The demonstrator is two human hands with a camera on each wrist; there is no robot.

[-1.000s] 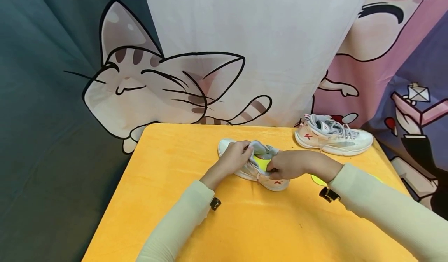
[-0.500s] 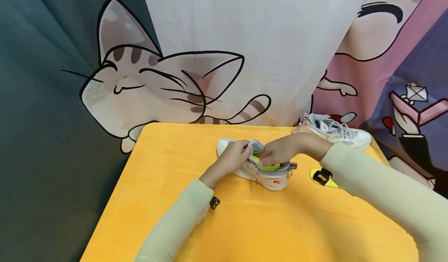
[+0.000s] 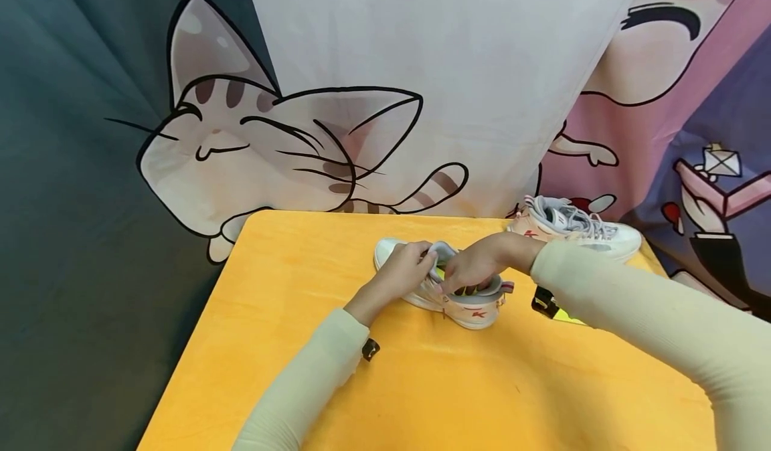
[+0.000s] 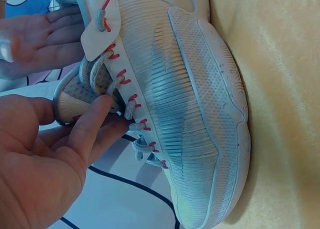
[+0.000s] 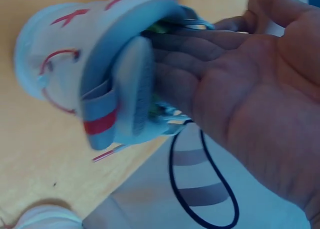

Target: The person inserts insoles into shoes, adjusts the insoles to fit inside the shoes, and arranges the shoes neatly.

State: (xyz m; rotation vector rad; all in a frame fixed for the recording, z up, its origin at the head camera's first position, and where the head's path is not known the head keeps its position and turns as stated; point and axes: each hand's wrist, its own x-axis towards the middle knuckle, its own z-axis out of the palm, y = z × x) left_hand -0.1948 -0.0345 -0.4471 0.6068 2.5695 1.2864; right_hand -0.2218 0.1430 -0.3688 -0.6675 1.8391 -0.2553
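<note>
A white and pale-peach sneaker [image 3: 472,314] stands on the table, its toe toward the left. My left hand [image 3: 402,270] pinches the shoe's tongue [image 4: 70,106] between thumb and fingers, beside the grey laces. My right hand [image 3: 478,262] reaches into the shoe opening; in the right wrist view its fingers [image 5: 185,64] lie extended past the heel collar, their tips hidden inside. A bit of yellow-green insole [image 3: 440,274] shows in the opening, mostly covered by that hand.
The matching sneaker [image 3: 611,237] stands at the table's back right. Another yellow-green insole [image 3: 566,317] lies on the yellow table cover [image 3: 289,290], partly hidden under the right forearm. A curtain with a cartoon cat [image 3: 241,130] hangs behind the table.
My right hand has moved from the heel side forward and deeper into the shoe, its fingers straightening. More of the insole is now covered. The left hand keeps its place on the tongue.
</note>
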